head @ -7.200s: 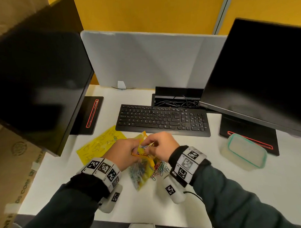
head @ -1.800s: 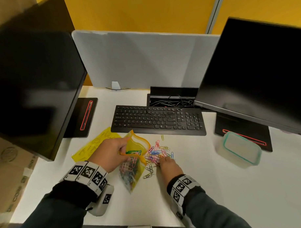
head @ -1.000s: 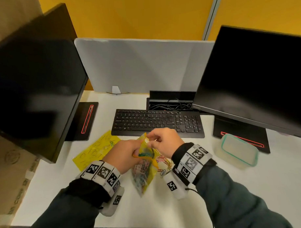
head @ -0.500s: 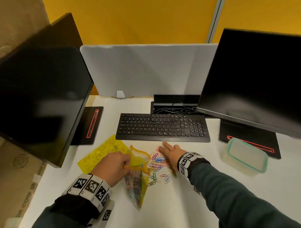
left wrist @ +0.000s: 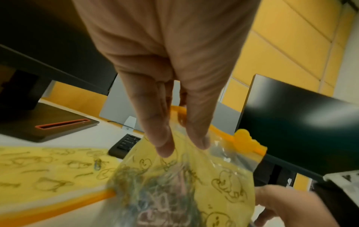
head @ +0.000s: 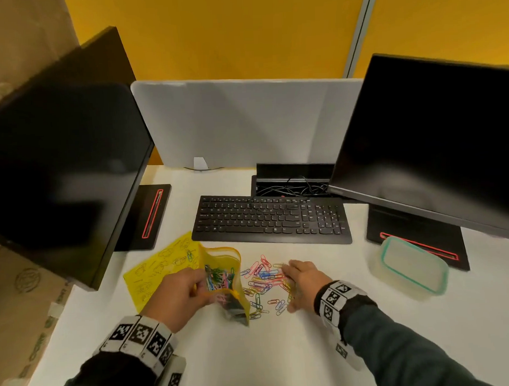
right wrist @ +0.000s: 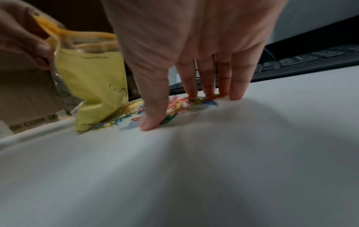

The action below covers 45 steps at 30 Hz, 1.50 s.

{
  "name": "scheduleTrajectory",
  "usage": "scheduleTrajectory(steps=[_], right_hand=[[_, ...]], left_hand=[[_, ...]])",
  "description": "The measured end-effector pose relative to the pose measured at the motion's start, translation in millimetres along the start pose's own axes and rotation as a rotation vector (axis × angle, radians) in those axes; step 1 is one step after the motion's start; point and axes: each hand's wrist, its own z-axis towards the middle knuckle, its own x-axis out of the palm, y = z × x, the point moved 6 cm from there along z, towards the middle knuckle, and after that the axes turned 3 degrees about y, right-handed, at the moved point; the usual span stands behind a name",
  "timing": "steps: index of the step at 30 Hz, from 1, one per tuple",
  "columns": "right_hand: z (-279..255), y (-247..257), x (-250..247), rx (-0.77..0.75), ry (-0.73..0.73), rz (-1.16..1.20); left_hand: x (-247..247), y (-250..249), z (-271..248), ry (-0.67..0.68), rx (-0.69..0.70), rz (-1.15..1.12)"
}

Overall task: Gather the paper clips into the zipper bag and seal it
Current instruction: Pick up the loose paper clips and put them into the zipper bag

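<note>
My left hand pinches the near rim of a yellow zipper bag and holds its mouth open; the bag has an orange zip track and several colored paper clips inside. Loose colored paper clips lie scattered on the white desk just right of the bag. My right hand lies flat on the right side of that pile, its straight fingers pressing on the clips. The bag stands to the left of that hand.
A second flat yellow bag lies under and left of the held one. A black keyboard sits just behind the clips. A clear lidded container stands at the right. Two dark monitors flank the desk.
My right hand has gone from the bag's mouth down onto the clip pile, and over the last half second has slid toward me along its right side. The left hand keeps holding the bag.
</note>
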Motion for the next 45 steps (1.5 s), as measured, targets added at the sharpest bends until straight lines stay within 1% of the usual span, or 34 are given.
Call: scheduleTrajectory(steps=[3, 6, 9, 12, 14, 17, 18, 20, 23, 25, 26, 28, 31, 33, 35, 36, 37, 38, 39, 40, 41, 42, 43, 45], right_hand=[[4, 5, 0, -0.032, -0.102, -0.017], [0, 5, -1, -0.007, -0.195, -0.005], [-1, 2, -1, 0.049, -0.188, -0.027], [0, -1, -3, 0.084, -0.158, -0.05], [-1, -4, -5, 0.11, -0.137, -0.014], [-4, -13, -11, 0.153, -0.156, 0.089], [-7, -17, -13, 0.175, -0.169, 0.135], [-14, -23, -19, 0.21, -0.244, 0.255], [-30, -12, -39, 0.149, -0.336, 0.533], [-39, 16, -59, 0.045, -0.341, 0.726], [-41, 34, -70, -0.022, -0.338, 0.764], [-39, 73, -86, -0.143, -0.334, 0.745], [-29, 113, -90, -0.2, -0.28, 0.612], [-24, 113, -90, -0.181, -0.295, 0.61], [-26, 88, -89, -0.116, -0.368, 0.648], [-28, 68, -85, -0.053, -0.387, 0.615], [-29, 47, -75, 0.043, -0.36, 0.539], [-31, 26, -61, 0.144, -0.29, 0.44], [-34, 9, -44, 0.239, -0.19, 0.335], [-38, -3, -27, 0.308, -0.094, 0.249], [-40, -10, -12, 0.351, -0.029, 0.199], [-42, -11, 0, 0.372, -0.003, 0.188], [-41, -7, 7, 0.377, -0.01, 0.207], [-35, 8, 14, 0.34, -0.067, 0.257]], left_hand=[[-1, -7, 5, -0.004, 0.0, -0.034], [2, -5, 7, 0.034, -0.021, 0.0], [4, 2, 6, 0.06, -0.048, 0.029], [2, -1, 8, 0.028, -0.03, 0.044], [0, -8, 10, 0.01, 0.007, 0.062], [-4, -12, 11, -0.003, 0.025, 0.083], [-6, -11, 12, -0.003, 0.017, 0.092], [-5, -8, 12, 0.01, 0.002, 0.107], [-2, -6, 12, 0.019, -0.017, 0.09], [1, -6, 14, 0.021, -0.018, 0.064], [2, -6, 15, 0.025, -0.016, 0.058], [5, -8, 16, 0.029, -0.002, 0.068], [4, -11, 17, 0.018, 0.01, 0.09], [3, -10, 17, 0.017, 0.007, 0.088], [1, -8, 16, 0.02, -0.001, 0.079], [-1, -7, 14, 0.017, -0.004, 0.074], [-3, -6, 12, 0.012, -0.003, 0.072], [-5, -6, 11, 0.003, 0.001, 0.072], [-8, -6, 9, -0.008, 0.005, 0.073], [-11, -6, 8, -0.02, 0.008, 0.072], [-15, -6, 7, -0.035, 0.01, 0.07], [-18, -6, 7, -0.046, 0.007, 0.065], [-20, -6, 6, -0.052, 0.004, 0.058], [-22, -7, 6, -0.051, -0.001, 0.052]])
